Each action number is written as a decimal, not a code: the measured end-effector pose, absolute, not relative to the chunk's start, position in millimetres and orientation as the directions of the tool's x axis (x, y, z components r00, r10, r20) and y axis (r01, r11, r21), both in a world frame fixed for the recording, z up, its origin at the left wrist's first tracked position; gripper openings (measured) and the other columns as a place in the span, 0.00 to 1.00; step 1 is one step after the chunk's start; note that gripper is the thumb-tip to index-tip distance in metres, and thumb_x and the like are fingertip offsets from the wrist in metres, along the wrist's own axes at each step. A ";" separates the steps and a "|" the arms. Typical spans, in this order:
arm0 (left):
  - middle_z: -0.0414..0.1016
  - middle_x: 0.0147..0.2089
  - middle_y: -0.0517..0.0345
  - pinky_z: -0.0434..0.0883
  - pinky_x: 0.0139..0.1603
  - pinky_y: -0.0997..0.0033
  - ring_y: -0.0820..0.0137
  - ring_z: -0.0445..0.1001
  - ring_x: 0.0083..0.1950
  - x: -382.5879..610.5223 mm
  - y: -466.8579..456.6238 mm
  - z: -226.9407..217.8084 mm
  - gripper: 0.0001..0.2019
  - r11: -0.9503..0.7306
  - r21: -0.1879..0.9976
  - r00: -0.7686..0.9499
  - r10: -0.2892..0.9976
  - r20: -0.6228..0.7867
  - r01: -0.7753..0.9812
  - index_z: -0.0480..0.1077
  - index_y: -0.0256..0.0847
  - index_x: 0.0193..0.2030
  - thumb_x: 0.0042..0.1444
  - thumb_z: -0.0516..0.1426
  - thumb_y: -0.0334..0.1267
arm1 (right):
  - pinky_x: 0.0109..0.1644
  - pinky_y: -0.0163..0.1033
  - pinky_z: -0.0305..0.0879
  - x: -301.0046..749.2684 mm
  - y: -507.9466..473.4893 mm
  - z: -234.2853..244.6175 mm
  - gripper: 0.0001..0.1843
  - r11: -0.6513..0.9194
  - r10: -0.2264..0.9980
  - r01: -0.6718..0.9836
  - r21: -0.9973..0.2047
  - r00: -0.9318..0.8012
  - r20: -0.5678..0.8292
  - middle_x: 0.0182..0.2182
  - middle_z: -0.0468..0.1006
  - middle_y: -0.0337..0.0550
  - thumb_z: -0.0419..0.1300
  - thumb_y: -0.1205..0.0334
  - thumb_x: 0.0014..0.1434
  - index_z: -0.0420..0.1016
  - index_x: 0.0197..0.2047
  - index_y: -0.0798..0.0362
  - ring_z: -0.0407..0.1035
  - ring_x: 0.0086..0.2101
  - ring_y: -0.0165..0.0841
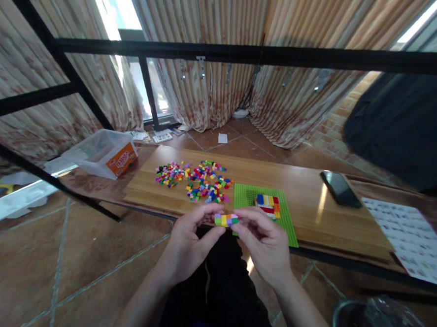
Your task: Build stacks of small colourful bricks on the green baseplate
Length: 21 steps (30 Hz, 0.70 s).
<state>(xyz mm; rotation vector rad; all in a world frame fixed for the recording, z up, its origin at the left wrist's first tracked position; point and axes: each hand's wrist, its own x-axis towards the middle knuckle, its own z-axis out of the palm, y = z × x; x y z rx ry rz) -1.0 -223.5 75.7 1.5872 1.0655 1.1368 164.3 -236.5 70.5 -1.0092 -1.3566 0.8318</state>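
My left hand point(189, 240) and my right hand point(265, 243) meet in front of the table's near edge, both pinching a short strip of joined bricks point(226, 219) in yellow, green, purple and orange. Just beyond my right hand lies a green baseplate point(249, 195) with a small block of blue, yellow, red and white bricks point(269, 204) built on it. A pile of loose coloured bricks point(198, 179) is spread on the wooden table point(311, 213) to the left of the plate.
A black phone point(340, 188) lies at the table's right, and a printed sheet point(410, 239) further right. A clear plastic box with an orange label point(104, 152) sits at the left end. Black frame bars point(247, 53) cross overhead. A metal bin point(379, 321) stands at lower right.
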 end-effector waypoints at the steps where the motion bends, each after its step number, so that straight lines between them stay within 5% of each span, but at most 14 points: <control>1: 0.77 0.46 0.55 0.72 0.51 0.68 0.67 0.76 0.47 -0.6 -227.0 76.6 0.16 -0.231 0.964 0.220 0.955 0.198 0.133 0.72 0.44 0.50 0.53 0.61 0.34 | 0.37 0.34 0.69 164.8 -239.6 71.7 0.11 0.387 0.919 0.087 -0.918 0.045 0.391 0.34 0.74 0.39 0.64 0.64 0.56 0.78 0.43 0.46 0.69 0.34 0.28; 8: 0.78 0.41 0.56 0.73 0.47 0.71 0.68 0.76 0.44 5.5 -250.6 87.2 0.09 -0.126 0.992 0.243 0.962 0.127 -0.020 0.73 0.41 0.43 0.55 0.60 0.34 | 0.36 0.34 0.69 161.5 -259.5 80.0 0.15 0.374 0.926 0.078 -0.924 0.016 0.377 0.34 0.74 0.39 0.66 0.62 0.54 0.76 0.46 0.47 0.69 0.33 0.28; 14: 0.77 0.40 0.56 0.72 0.45 0.73 0.70 0.76 0.42 8.8 -272.3 92.6 0.07 -0.079 0.995 0.212 0.973 0.089 -0.054 0.71 0.40 0.41 0.55 0.60 0.35 | 0.31 0.32 0.66 155.7 -279.7 84.5 0.06 0.336 0.940 0.137 -0.932 0.012 0.341 0.29 0.74 0.38 0.64 0.60 0.56 0.78 0.38 0.50 0.67 0.28 0.27; 21: 0.77 0.35 0.57 0.72 0.37 0.76 0.71 0.75 0.36 8.5 -288.1 95.0 0.07 -0.039 0.999 0.223 0.974 0.041 -0.014 0.72 0.39 0.38 0.53 0.61 0.37 | 0.24 0.31 0.69 149.3 -302.1 84.2 0.08 0.132 0.989 -0.085 -0.988 0.078 0.126 0.23 0.74 0.36 0.65 0.56 0.54 0.77 0.34 0.52 0.67 0.21 0.25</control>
